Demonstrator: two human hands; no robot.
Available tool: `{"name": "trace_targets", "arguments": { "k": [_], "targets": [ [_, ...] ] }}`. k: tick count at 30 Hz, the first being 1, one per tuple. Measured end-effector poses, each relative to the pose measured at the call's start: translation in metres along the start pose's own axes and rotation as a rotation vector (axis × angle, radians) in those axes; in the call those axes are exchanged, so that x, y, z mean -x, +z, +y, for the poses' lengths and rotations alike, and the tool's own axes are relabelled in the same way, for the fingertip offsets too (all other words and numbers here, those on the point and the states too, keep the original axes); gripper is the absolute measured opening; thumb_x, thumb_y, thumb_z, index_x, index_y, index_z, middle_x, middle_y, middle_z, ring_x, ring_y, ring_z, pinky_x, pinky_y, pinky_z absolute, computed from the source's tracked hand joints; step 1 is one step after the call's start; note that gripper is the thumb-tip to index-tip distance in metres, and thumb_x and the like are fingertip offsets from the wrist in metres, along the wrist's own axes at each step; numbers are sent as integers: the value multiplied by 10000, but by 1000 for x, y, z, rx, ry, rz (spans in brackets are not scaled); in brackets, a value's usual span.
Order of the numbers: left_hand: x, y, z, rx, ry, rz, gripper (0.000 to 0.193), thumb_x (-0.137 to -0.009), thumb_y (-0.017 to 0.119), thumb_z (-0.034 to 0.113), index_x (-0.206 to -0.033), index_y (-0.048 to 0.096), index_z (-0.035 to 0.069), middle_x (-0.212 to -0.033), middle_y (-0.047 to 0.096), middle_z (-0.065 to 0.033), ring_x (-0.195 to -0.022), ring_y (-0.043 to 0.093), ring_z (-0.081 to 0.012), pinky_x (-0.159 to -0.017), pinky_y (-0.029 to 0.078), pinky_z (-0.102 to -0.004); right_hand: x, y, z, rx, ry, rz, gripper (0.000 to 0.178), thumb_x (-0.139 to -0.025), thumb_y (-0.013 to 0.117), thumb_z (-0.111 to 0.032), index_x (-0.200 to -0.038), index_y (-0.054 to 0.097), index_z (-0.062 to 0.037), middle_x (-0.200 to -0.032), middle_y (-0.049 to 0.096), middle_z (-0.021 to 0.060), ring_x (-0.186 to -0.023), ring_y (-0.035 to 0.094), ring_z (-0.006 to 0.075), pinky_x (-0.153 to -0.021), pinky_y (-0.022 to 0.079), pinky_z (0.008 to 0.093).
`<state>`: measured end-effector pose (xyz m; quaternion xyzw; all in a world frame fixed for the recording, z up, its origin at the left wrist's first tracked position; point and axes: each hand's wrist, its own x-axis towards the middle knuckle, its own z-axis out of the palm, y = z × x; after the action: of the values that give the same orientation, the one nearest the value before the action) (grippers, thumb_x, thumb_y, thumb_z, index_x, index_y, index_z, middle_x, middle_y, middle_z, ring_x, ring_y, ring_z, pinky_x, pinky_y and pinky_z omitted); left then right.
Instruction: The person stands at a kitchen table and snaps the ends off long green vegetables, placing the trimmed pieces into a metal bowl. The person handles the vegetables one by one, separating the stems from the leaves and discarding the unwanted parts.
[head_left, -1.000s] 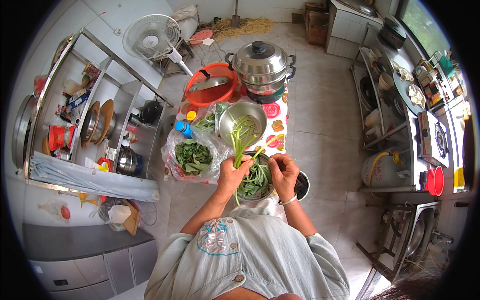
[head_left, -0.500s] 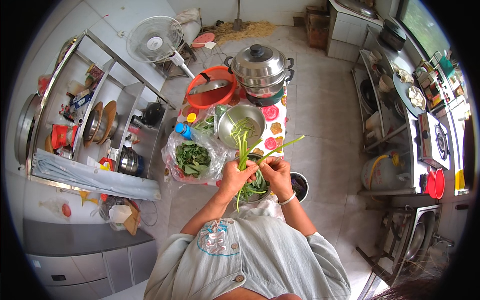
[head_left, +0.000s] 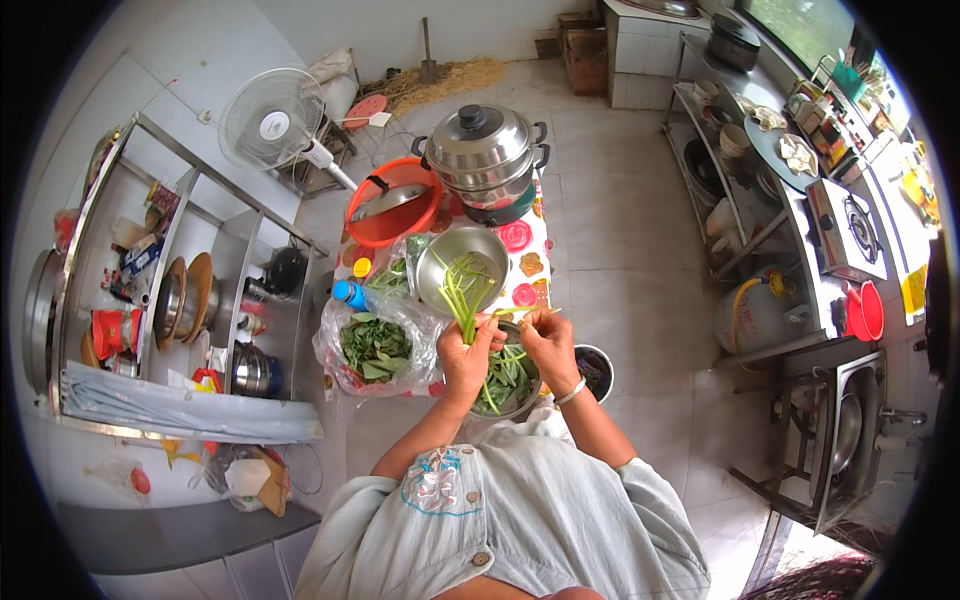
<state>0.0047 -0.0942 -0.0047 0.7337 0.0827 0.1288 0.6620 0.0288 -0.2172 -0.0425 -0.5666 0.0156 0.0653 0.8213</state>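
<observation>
My left hand (head_left: 466,360) is closed round a bunch of green vegetable stems (head_left: 457,307), which point up and away. Beside it my right hand (head_left: 549,346) pinches a thin piece of green stem (head_left: 512,311); how far it joins the bunch is hidden by my fingers. Below both hands, leafy greens (head_left: 510,386) lie in a round container at my lap. Just beyond the bunch, a steel bowl (head_left: 491,246) on the table holds cut stems. To its left, a clear plastic bag (head_left: 420,335) holds dark green leaves (head_left: 374,347).
An orange basin (head_left: 424,212) and a lidded steel steamer pot (head_left: 486,165) stand at the table's far end. A blue-capped bottle (head_left: 349,293) is by the bag. A container with dark contents (head_left: 594,374) sits right of my lap. Shelving (head_left: 225,190) stands left, a gas stove (head_left: 846,230) right.
The surroundings have shifted left in the view. My right hand has drawn slightly away from the left, and the long stem that stuck out past it now shows only a short end.
</observation>
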Motion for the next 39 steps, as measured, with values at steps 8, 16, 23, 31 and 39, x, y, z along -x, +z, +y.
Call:
{"name": "trace_targets", "arguments": {
  "k": [8,16,23,31,39],
  "targets": [
    [-24,-31,-9,384,-306,-106,138,-864,554,113,-892,574,-20,-675,560,-37,-571,539,-92,-474,453,-200,19,-40,18,-118,37,87,49,-826,543,-48,-782,521,-39,-588,450,-43,-461,364,27,-402,269,174],
    [-32,-55,-11,479,-389,-120,149,-859,558,102,-933,564,-28,-683,532,-38,-568,505,-99,-471,422,-212,41,-144,137,406,47,455,80,-765,568,-34,-692,536,-26,-557,506,-4,-429,436,53,-376,329,195],
    [-34,-67,-9,555,-441,-151,184,-849,576,114,-955,560,-37,-699,527,-40,-571,507,-113,-474,418,-216,46,-163,178,1158,95,299,242,-659,520,26,-855,648,-37,-798,648,127,-751,627,241,-675,499,347],
    [-27,-65,-5,574,-478,-153,197,-851,571,120,-964,560,-41,-703,528,-42,-565,504,-111,-482,412,-223,25,-117,105,1705,481,-157,187,-719,575,-212,-843,657,-98,-893,642,89,-820,622,283,-698,500,409],
    [-17,-51,-4,406,-488,-283,195,-876,528,151,-911,560,-38,-638,508,-22,-476,442,-79,-437,358,-204,28,-10,-23,1041,-779,-12,133,-687,643,-22,-791,567,-54,-827,591,65,-657,592,250,-549,487,334]
  ]
}}
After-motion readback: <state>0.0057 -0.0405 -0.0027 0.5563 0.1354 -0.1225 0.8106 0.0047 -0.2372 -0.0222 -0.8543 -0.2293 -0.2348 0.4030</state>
